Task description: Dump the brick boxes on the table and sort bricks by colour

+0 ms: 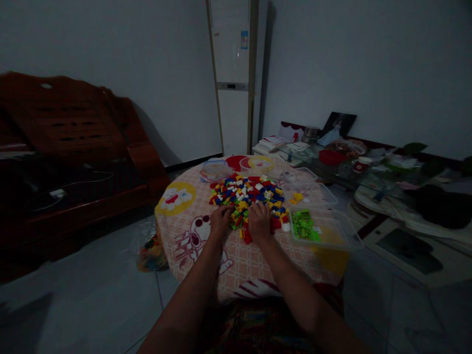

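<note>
Looking down, what carries it all?

A round surface (pixel 191 231) under a pink cartoon-printed cloth, standing on a pale tiled floor (pixel 92 285). The room is dim. A dark wooden sofa (pixel 73 147) is on the left, a tall white air conditioner (pixel 234 73) stands in the corner, and a cluttered glass table (pixel 368 172) is on the right.

How many of each thing?

One heap of small bricks (pixel 249 194), red, blue, yellow, white and green, lies in the middle of the cloth. Two clear tubs sit at its right: the nearer tub (pixel 350 241) holds green bricks, the farther tub (pixel 330 196) a few yellow ones. More clear tubs stand at the far edge, but I cannot count them surely.

And the hands?

Two, both palm down at the heap's near edge, just beside each other. The left hand (pixel 220 220) and the right hand (pixel 260 222) have their fingers curled down among the bricks. Whether they are clamped on any, I cannot tell.
</note>
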`<action>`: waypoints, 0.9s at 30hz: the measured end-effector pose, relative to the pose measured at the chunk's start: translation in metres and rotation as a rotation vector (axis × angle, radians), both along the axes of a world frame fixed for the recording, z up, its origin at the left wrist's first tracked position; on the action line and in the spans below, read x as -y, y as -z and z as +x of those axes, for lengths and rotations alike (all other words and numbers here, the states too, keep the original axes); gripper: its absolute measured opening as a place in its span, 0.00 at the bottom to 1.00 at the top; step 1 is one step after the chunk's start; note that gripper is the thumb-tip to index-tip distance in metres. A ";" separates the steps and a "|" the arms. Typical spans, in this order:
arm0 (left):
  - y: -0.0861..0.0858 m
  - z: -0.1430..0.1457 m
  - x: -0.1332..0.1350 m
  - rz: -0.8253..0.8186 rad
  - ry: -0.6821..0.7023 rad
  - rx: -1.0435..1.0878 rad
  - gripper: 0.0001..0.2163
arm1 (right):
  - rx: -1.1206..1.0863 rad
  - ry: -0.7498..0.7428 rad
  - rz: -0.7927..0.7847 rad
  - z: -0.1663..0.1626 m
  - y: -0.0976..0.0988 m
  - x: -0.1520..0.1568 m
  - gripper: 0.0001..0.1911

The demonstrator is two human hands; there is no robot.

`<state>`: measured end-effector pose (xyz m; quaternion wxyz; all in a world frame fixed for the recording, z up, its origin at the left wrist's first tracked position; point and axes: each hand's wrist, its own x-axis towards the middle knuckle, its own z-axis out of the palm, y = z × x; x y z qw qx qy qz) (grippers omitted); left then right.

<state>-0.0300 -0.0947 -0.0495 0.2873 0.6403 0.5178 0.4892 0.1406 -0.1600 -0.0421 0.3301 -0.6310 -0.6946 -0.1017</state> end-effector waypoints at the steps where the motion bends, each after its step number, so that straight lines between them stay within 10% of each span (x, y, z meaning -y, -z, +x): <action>1: 0.000 0.000 0.000 0.003 -0.002 -0.007 0.12 | 0.012 0.001 -0.040 -0.003 -0.002 -0.001 0.18; 7: -0.003 -0.001 0.000 0.004 -0.010 -0.043 0.12 | -0.010 -0.003 -0.156 -0.005 -0.003 -0.005 0.12; 27: -0.006 0.002 0.002 -0.032 -0.012 -0.045 0.12 | -0.274 0.218 0.392 0.090 -0.025 0.037 0.10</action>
